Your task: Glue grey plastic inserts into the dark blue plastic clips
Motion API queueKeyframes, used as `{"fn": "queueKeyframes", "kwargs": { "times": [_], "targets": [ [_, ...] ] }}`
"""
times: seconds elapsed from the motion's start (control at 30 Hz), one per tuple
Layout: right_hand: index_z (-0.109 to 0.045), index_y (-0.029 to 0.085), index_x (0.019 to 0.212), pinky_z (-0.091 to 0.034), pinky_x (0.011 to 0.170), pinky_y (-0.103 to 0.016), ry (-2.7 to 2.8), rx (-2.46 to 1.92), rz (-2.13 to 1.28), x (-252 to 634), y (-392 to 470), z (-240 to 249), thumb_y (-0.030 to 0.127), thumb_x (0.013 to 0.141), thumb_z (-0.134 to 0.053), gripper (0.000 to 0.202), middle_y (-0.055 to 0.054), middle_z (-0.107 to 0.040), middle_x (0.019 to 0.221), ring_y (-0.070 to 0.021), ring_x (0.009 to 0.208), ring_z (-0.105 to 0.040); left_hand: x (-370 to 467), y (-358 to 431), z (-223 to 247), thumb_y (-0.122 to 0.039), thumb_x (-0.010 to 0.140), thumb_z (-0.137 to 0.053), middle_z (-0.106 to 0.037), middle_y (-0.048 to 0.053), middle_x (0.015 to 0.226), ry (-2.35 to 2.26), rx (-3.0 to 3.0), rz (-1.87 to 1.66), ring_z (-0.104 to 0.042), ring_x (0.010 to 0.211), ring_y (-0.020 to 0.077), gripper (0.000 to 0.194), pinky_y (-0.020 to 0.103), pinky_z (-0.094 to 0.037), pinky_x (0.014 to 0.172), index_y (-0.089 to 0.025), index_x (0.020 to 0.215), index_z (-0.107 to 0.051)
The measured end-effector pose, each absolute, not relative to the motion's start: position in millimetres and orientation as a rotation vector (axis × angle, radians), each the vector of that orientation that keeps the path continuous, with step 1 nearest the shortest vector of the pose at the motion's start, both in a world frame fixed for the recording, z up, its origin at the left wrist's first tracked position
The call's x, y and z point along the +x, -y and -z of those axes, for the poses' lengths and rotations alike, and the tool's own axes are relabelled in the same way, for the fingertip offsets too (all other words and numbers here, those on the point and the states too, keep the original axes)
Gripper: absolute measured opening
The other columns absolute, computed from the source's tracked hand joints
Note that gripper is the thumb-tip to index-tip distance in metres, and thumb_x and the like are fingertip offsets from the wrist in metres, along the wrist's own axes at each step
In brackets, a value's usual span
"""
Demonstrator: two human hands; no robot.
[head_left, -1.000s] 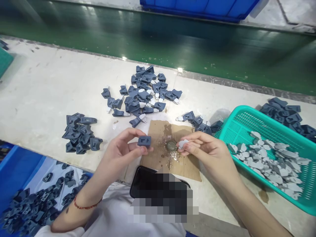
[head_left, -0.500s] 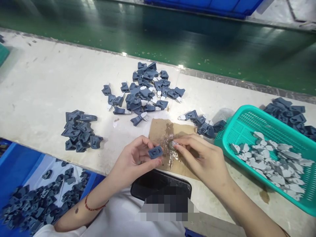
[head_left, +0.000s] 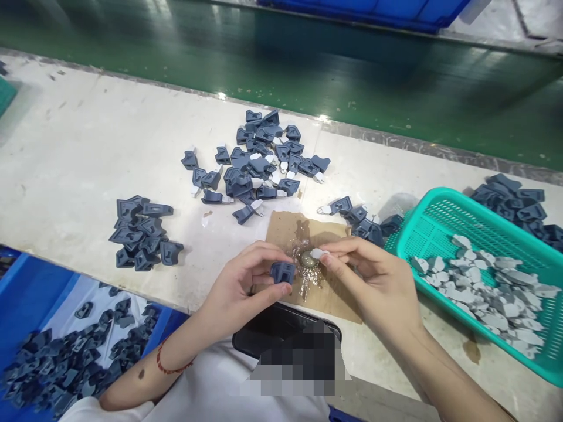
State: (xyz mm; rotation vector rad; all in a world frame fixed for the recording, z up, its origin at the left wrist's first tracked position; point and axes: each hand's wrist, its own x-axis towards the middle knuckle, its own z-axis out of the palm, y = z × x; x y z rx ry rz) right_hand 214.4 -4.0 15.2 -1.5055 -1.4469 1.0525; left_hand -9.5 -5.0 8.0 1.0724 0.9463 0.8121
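Observation:
Between the thumb and fingers of my left hand (head_left: 250,281) is a dark blue-grey plastic part (head_left: 282,272) with a recess facing me. My right hand (head_left: 373,275) pinches a small light-grey plastic piece (head_left: 317,253) by one end. That piece is just above a wet, shiny blob (head_left: 308,259) on a brown cardboard sheet (head_left: 281,228); whether they touch I cannot tell. The two held pieces are apart. Beyond my hands lies a pile of dark parts (head_left: 259,164), several with light-grey pieces sticking out.
To the right stands a green basket (head_left: 433,202) of light-grey pieces, with more dark parts (head_left: 505,199) behind it. Another dark pile (head_left: 141,234) sits left. A blue bin (head_left: 30,287) holds many parts. A black phone-like object (head_left: 250,331) lies at the near table edge.
The dark part in my left hand has turned and shifted slightly right. My right hand has moved a little right and tilted, showing more of the light-grey piece and the wet blob.

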Motion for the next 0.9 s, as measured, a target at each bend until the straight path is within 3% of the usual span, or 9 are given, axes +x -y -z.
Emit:
{"fn": "queueKeyframes", "kwargs": {
  "times": [0.2, 0.37, 0.47, 0.6, 0.67, 0.8, 0.9],
  "targets": [
    [-0.076, 0.022, 0.088, -0.055, 0.058, -0.025, 1.157, -1.404, -1.304, 220, 1, -12, 0.043, 0.085, -0.082, 0.022, -0.003, -0.073, 0.069, -0.014, 0.061, -0.066, -8, 1, -8, -0.027, 0.083, -0.086, -0.065, 0.007, 0.107, -1.06, 1.287, -0.914, -0.062, 0.089, 0.0179, 0.022, 0.026, -0.053, 0.069, -0.029, 0.104, -0.083],
    [-0.075, 0.022, 0.092, -0.057, 0.061, -0.026, 1.107, -1.345, -1.402, 225, -1, -5, 0.045, 0.087, -0.08, 0.024, -0.002, -0.072, 0.071, -0.0151, 0.065, -0.069, -7, -1, -14, -0.029, 0.086, -0.082, -0.07, 0.008, 0.114, -0.986, 0.959, -0.848, -0.066, 0.078, 0.0142, 0.02, 0.023, -0.053, 0.061, -0.025, 0.105, -0.079],
    [-0.077, 0.024, 0.097, -0.057, 0.063, -0.025, 1.088, -1.314, -1.416, 225, 0, -3, 0.044, 0.088, -0.08, 0.022, -0.002, -0.073, 0.075, -0.0143, 0.067, -0.068, -6, -3, -16, -0.031, 0.087, -0.082, -0.073, 0.007, 0.126, -0.89, 0.731, -0.783, -0.074, 0.085, 0.0154, 0.017, 0.021, -0.057, 0.066, -0.023, 0.1, -0.074],
    [-0.08, 0.026, 0.097, -0.055, 0.063, -0.021, 1.08, -1.309, -1.458, 225, 1, -4, 0.042, 0.088, -0.081, 0.018, -0.001, -0.075, 0.075, -0.0124, 0.068, -0.068, -5, -4, -10, -0.032, 0.086, -0.085, -0.08, 0.006, 0.115, -0.889, 0.686, -0.853, -0.076, 0.082, 0.0137, 0.025, 0.022, -0.059, 0.073, -0.019, 0.084, -0.064],
    [-0.081, 0.026, 0.096, -0.056, 0.064, -0.021, 1.082, -1.302, -1.497, 225, 1, -5, 0.042, 0.087, -0.082, 0.018, -0.001, -0.076, 0.077, -0.0125, 0.069, -0.069, -4, -3, -7, -0.031, 0.09, -0.081, -0.081, 0.006, 0.116, -0.899, 0.701, -0.882, -0.077, 0.083, 0.0146, 0.022, 0.024, -0.061, 0.077, -0.02, 0.088, -0.062],
    [-0.081, 0.024, 0.091, -0.057, 0.065, -0.024, 1.069, -1.301, -1.529, 224, 1, -5, 0.043, 0.086, -0.083, 0.019, -0.002, -0.076, 0.072, -0.014, 0.066, -0.07, -3, -1, -3, -0.028, 0.095, -0.076, -0.079, 0.006, 0.124, -0.92, 0.782, -0.889, -0.076, 0.11, 0.0175, 0.019, 0.027, -0.061, 0.095, -0.024, 0.111, -0.068],
    [-0.08, 0.022, 0.085, -0.058, 0.063, -0.023, 1.013, -1.294, -1.524, 223, 0, -5, 0.045, 0.084, -0.084, 0.023, -0.003, -0.076, 0.07, -0.0134, 0.063, -0.07, -1, 0, -1, -0.021, 0.093, -0.078, -0.078, 0.004, 0.119, -0.922, 0.872, -0.927, -0.074, 0.115, 0.016, 0.012, 0.022, -0.058, 0.1, -0.023, 0.105, -0.074]
  ]
}}
